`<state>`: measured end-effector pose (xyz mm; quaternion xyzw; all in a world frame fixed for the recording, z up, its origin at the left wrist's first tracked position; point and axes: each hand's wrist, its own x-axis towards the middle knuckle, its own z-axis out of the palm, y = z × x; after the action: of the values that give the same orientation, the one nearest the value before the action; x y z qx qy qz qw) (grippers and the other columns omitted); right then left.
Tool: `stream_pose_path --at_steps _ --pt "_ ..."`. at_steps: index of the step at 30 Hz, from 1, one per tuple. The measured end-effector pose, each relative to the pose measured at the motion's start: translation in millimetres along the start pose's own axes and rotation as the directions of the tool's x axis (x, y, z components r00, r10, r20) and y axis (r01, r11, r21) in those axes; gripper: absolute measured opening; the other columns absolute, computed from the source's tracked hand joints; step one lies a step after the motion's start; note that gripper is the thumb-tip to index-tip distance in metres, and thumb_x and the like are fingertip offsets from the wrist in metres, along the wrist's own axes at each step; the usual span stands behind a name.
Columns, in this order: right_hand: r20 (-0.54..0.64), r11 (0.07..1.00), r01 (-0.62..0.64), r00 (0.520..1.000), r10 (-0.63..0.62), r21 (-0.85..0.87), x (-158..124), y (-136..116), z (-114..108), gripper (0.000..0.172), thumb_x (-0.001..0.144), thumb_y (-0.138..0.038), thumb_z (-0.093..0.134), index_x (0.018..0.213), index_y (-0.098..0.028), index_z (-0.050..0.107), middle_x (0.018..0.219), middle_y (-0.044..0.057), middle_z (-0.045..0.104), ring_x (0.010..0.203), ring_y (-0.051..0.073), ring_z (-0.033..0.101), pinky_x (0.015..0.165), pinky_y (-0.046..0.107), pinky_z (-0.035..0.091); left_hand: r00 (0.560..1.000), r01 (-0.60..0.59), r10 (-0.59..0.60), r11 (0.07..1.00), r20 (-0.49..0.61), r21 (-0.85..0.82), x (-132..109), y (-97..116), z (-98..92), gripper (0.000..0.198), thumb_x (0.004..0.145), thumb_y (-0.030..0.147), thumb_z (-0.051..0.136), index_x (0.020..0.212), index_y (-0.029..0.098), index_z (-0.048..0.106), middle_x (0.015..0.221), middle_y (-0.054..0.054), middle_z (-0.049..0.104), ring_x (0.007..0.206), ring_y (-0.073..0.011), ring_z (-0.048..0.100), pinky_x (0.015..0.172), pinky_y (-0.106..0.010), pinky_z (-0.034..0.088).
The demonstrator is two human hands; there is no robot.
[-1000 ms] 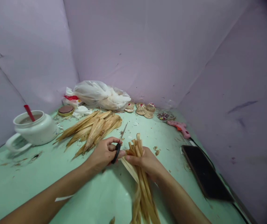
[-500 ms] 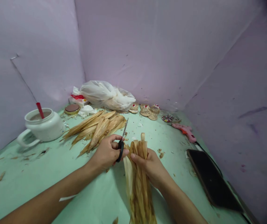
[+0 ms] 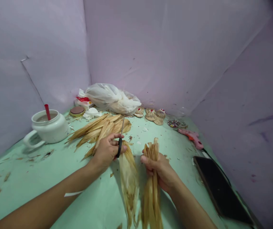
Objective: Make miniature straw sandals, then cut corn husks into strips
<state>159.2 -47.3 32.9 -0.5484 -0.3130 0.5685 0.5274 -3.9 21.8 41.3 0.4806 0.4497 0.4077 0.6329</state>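
Black-handled scissors (image 3: 119, 147) are in my left hand (image 3: 107, 151), blades pointing up and away. The same hand also pinches the top end of one dried corn husk (image 3: 129, 178), which hangs down toward the table's near edge. My right hand (image 3: 161, 168) is closed around a bundle of husk strips (image 3: 152, 187), its cut-looking ends sticking up above the thumb. A gap separates the single husk from the bundle. Behind my left hand lies a pile of dried husks (image 3: 103, 127) on the green tabletop (image 3: 88, 197).
At left stands a white mug-shaped pot (image 3: 51, 127) holding liquid and a red-handled wire tool (image 3: 47, 112). A plastic bag (image 3: 112, 97) and small woven slippers (image 3: 156, 117) line the back. Right are a pink glue gun (image 3: 193, 137), beads (image 3: 174, 123) and a dark phone (image 3: 222, 190).
My left hand has drawn one husk away from the bundle toward the left. My right hand has shifted slightly right with the rest, opening a gap between them.
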Motion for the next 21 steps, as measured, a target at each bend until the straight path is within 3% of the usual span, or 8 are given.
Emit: stream_pose_path --at_steps 4,6,9,11,17,21 --pt "0.13 0.995 0.014 0.991 -0.001 -0.101 -1.3 5.8 6.1 0.039 0.046 -0.027 0.08 0.077 -0.014 0.061 0.067 0.0 0.059 0.058 0.012 0.052 0.049 0.022 0.039 1.0 0.015 -0.014 0.998 0.011 -0.067 -0.6 -3.0 2.1 0.048 0.053 0.023 0.074 0.095 0.015 0.05 0.053 0.008 0.048 0.042 -0.005 0.039 0.032 -0.013 0.025" --pt "0.12 0.995 -0.003 0.993 0.016 -0.103 -1.3 9.7 9.6 0.034 0.047 -0.028 0.078 0.073 -0.014 0.06 0.061 -0.002 0.056 0.051 0.01 0.048 0.045 0.021 0.035 1.0 0.008 -0.006 0.997 0.03 -0.083 -2.0 -4.3 3.5 0.049 0.054 0.023 0.074 0.096 0.016 0.05 0.054 0.008 0.048 0.042 -0.0051 0.04 0.032 -0.013 0.027" --pt "-0.005 0.995 -0.042 0.999 0.042 -0.085 0.3 14.9 11.8 0.034 0.051 -0.032 0.077 0.074 -0.015 0.059 0.051 -0.006 0.048 0.04 0.005 0.036 0.036 0.018 0.023 0.998 0.008 -0.004 0.998 0.067 -0.061 -4.0 -5.7 4.5 0.05 0.055 0.025 0.075 0.096 0.016 0.05 0.056 0.007 0.052 0.043 -0.0056 0.043 0.034 -0.014 0.03" --pt "-0.048 0.997 -0.052 0.998 0.049 -0.051 1.0 16.8 11.7 0.035 0.054 -0.035 0.075 0.077 -0.014 0.058 0.052 -0.006 0.048 0.041 0.005 0.036 0.034 0.017 0.022 0.996 0.011 -0.008 0.999 0.087 -0.034 -5.3 -5.6 4.9 0.051 0.054 0.026 0.076 0.096 0.016 0.05 0.058 0.005 0.056 0.043 -0.006 0.045 0.035 -0.014 0.03" --pt "0.024 0.997 -0.077 0.997 0.077 0.023 -1.4 15.0 12.2 0.036 0.056 -0.041 0.075 0.069 -0.014 0.056 0.051 -0.006 0.046 0.04 0.004 0.037 0.032 0.015 0.024 0.993 -0.003 0.002 1.0 0.114 0.009 -10.9 -0.4 8.5 0.056 0.048 0.027 0.076 0.095 0.014 0.05 0.065 0.001 0.063 0.056 -0.0126 0.057 0.05 -0.021 0.043" --pt "0.017 0.981 -0.151 0.989 0.15 0.12 -0.5 13.6 14.3 0.038 0.052 -0.04 0.078 0.072 -0.014 0.058 0.049 -0.004 0.05 0.036 0.004 0.038 0.031 0.016 0.022 0.99 -0.008 0.002 0.999 0.144 0.041 -12.8 -2.1 10.2 0.057 0.045 0.025 0.076 0.094 0.014 0.048 0.066 0.001 0.061 0.06 -0.0135 0.057 0.057 -0.023 0.045"
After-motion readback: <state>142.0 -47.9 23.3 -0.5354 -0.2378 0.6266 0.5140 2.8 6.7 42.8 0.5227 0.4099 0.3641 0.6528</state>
